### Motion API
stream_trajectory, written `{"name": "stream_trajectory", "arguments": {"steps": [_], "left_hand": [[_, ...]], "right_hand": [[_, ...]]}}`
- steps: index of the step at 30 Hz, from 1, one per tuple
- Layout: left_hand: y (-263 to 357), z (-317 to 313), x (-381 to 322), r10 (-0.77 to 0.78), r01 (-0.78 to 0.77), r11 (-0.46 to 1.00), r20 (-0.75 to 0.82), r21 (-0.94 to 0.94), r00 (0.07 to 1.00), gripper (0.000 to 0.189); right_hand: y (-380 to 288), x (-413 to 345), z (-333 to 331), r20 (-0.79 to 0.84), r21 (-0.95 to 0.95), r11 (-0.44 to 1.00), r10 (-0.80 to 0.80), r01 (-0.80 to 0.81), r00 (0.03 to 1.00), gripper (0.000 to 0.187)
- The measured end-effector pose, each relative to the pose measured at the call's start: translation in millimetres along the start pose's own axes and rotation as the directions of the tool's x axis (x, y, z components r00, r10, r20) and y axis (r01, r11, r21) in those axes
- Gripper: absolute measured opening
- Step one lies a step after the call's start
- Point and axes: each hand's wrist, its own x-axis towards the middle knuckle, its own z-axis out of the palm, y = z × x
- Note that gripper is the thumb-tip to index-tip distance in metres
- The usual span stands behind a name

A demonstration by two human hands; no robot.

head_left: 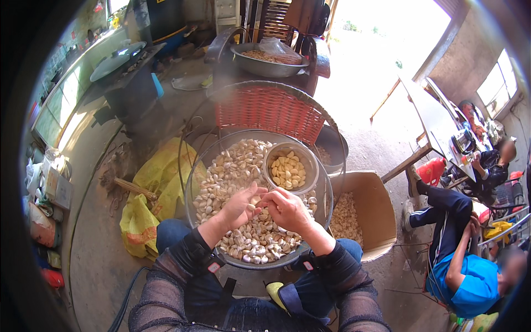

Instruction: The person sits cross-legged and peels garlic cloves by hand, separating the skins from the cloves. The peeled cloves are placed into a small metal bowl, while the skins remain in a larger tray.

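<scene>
My left hand (239,208), palm turned up, holds a pale garlic clove (254,201) between thumb and fingers. Close beside it, my right hand (289,211) has its thumb and fingertips drawn together near the clove; whether they pinch anything is hidden. Both hands are above a wide round tray (190,222) spread with unpeeled garlic cloves (242,162). Within the tray, past my right hand, a metal bowl (316,166) holds peeled yellowish garlic cloves (288,170).
A red woven basket (269,107) stands behind the tray. At right, a cardboard box (375,216) contains pale scraps. Yellow sacks (166,178) lie left. A large metal basin (269,69) rests on a chair. Two people sit at right, one in a blue shirt (473,286), near a table (435,112).
</scene>
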Motion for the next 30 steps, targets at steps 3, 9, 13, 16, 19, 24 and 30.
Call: {"name": "stream_trajectory", "arguments": {"steps": [3, 9, 13, 16, 19, 24, 30], "left_hand": [[0, 1, 0, -0.019, 0.021, 0.999, 0.044, -0.040, 0.999, 0.044], [-2, 2, -2, -0.054, 0.051, 0.998, 0.080, 0.045, 0.995, 0.034], [-2, 1, 0, 0.066, -0.065, 0.972, 0.004, 0.224, 0.998, 0.023], [-1, 1, -1, 0.150, -0.157, 0.949, 0.046, 0.273, 0.988, 0.021], [1, 3, -4, 0.192, -0.207, 0.904, 0.077, 0.374, 0.978, 0.020], [2, 6, -5, 0.200, -0.220, 0.874, 0.091, 0.434, 0.975, 0.020], [3, 6, -5, 0.190, -0.198, 0.840, 0.069, 0.504, 0.979, 0.022]], "right_hand": [[1, -3, 1, 0.009, -0.020, 1.000, 0.020, -0.019, 1.000, 0.009], [12, -8, 8, -0.016, 0.051, 0.978, 0.203, -0.201, 0.979, 0.012], [17, -11, 7, -0.001, -0.033, 0.967, 0.254, -0.254, 0.967, 0.015], [17, -9, 6, 0.037, 0.019, 0.962, 0.273, -0.274, 0.961, 0.016], [16, -9, 6, 0.069, 0.073, 0.945, 0.315, -0.319, 0.947, 0.016], [19, -10, 7, 0.061, 0.028, 0.966, 0.256, -0.258, 0.965, 0.012], [20, -12, 8, 0.063, 0.031, 0.968, 0.246, -0.248, 0.967, 0.010]]}}
